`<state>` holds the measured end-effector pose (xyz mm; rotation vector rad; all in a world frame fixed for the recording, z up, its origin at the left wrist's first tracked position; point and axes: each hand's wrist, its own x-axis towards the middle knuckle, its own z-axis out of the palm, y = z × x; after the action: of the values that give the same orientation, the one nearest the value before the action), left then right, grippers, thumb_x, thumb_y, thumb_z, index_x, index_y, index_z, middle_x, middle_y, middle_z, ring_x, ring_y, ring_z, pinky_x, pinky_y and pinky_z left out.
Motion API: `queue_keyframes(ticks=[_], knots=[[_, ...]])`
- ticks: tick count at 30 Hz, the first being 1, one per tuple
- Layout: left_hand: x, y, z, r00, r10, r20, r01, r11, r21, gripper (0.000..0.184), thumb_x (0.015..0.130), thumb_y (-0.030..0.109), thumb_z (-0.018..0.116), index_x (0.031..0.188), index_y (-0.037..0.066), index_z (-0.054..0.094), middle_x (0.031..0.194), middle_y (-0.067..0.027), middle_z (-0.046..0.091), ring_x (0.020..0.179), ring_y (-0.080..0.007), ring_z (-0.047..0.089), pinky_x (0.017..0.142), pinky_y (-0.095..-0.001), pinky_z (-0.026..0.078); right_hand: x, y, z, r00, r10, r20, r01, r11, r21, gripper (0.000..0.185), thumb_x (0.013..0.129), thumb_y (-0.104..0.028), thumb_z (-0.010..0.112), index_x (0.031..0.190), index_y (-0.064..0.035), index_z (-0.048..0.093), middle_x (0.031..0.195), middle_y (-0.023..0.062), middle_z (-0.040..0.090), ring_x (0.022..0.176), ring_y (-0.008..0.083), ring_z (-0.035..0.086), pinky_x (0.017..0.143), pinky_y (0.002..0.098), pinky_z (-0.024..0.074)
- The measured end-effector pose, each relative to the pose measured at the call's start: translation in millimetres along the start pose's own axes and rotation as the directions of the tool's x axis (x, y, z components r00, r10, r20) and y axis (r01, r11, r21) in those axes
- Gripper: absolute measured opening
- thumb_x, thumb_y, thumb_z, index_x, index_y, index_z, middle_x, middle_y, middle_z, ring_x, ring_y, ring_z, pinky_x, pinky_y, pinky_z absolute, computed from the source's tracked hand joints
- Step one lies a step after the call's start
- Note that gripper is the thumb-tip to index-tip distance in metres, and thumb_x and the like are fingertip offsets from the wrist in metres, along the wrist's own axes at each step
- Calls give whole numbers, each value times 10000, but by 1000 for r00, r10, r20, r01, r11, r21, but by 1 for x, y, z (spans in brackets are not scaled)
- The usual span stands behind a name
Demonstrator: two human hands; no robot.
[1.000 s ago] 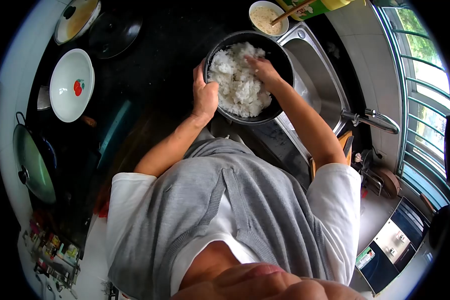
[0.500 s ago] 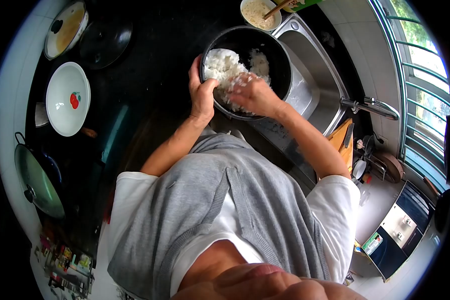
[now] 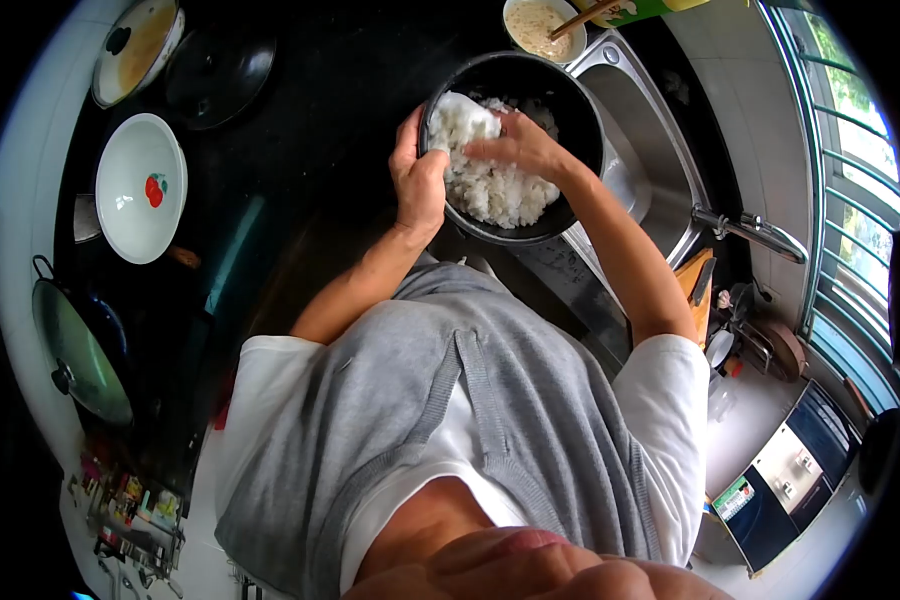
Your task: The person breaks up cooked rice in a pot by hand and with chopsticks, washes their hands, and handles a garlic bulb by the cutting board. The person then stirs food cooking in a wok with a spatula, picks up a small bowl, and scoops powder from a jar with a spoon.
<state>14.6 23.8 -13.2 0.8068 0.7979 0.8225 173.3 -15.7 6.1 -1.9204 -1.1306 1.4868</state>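
Note:
A round black pot [image 3: 582, 165] holds white rice [image 3: 500, 192] and sits at the near left edge of the sink. My left hand [image 3: 419, 175] grips the pot's left rim, thumb over the edge and fingers outside. Inside the pot, my right hand [image 3: 520, 145] rests on the rice with its fingers apart, touching a clump at the upper left; the fingertips are partly blurred. Just beyond the pot stands a white bowl [image 3: 537, 28] of pale grains with chopsticks in it.
A steel sink [image 3: 660, 150] with a faucet [image 3: 750, 232] lies right of the pot. On the left are a white bowl with a red print [image 3: 140, 190], a black lid [image 3: 220, 75], a lidded pan [image 3: 138, 50] and a glass lid [image 3: 82, 352].
My right hand has moved from the rice's right side, down across it, then back up toward the upper left. The rice has shifted and piled differently. My left hand stays on the rim.

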Motion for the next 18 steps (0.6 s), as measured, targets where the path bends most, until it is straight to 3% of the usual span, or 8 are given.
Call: queue_keyframes(ticks=[1, 2, 4, 5, 9, 11, 14, 18], knots=[[1, 1, 2, 1000, 7, -21, -8, 999, -37, 507, 623, -11, 391, 1122, -33, 475, 1104, -106, 458, 1003, -181, 442, 901, -276, 336, -2, -2, 3, 998, -63, -23, 56, 971, -231, 616, 633, -391, 683, 1054, 32, 533, 1039, 236, 513, 934, 261, 533, 806, 336, 422], [2, 2, 4, 999, 16, -39, -19, 997, -74, 502, 624, -17, 395, 1119, -36, 478, 1087, -97, 475, 984, -168, 454, 884, -266, 350, -10, -7, 9, 948, -314, -59, 255, 855, -452, 541, 654, -319, 689, 1048, 15, 525, 842, 190, 577, 804, 270, 579, 742, 352, 446], [3, 6, 7, 999, 7, -42, -11, 995, -100, 499, 626, -24, 398, 1118, -35, 480, 1074, -85, 485, 966, -155, 461, 868, -257, 361, -24, -9, 22, 934, -347, -88, 218, 746, -629, 549, 665, -316, 681, 1082, -6, 505, 945, 220, 554, 869, 327, 560, 764, 371, 443], [4, 8, 8, 999, -2, -53, -4, 993, -122, 497, 628, -30, 400, 1118, -34, 481, 1061, -73, 494, 947, -142, 469, 852, -247, 371, -32, -16, 21, 976, -218, 5, 177, 780, -600, 530, 682, -300, 667, 1114, -55, 481, 1015, 228, 518, 906, 343, 543, 781, 382, 442], [4, 9, 9, 998, -2, -60, -6, 992, -129, 498, 627, -50, 393, 1116, -25, 488, 1036, -55, 506, 878, -103, 476, 790, -217, 392, -32, -13, 33, 921, -383, 67, 263, 490, -831, 400, 709, -181, 592, 1095, -143, 495, 1040, 236, 475, 908, 347, 549, 776, 383, 458], [4, 9, 7, 999, -36, -28, 32, 990, -135, 499, 628, -49, 383, 1114, -15, 492, 1037, -56, 497, 852, -91, 456, 771, -205, 385, -8, -10, 28, 990, -137, 15, 84, 513, -854, 370, 718, -129, 557, 1082, -146, 497, 1024, 233, 484, 848, 334, 576, 724, 372, 483], [5, 6, 6, 1000, 9, -13, -10, 993, -116, 495, 630, -46, 382, 1111, -12, 492, 1039, -55, 486, 863, -94, 447, 781, -208, 379, 17, -6, 7, 997, -36, 67, 76, 434, -898, 299, 751, -100, 500, 1050, -100, 497, 1029, 196, 508, 829, 310, 587, 696, 356, 490], [-5, 12, 6, 999, 23, -49, -27, 996, -91, 483, 642, -55, 388, 1120, -11, 434, 1035, -67, 477, 898, -113, 449, 820, -236, 373, 34, 14, 0, 988, -73, -137, -102, 356, -929, 338, 751, -158, 530, 1080, -92, 489, 1066, 183, 511, 936, 315, 540, 743, 381, 468]])
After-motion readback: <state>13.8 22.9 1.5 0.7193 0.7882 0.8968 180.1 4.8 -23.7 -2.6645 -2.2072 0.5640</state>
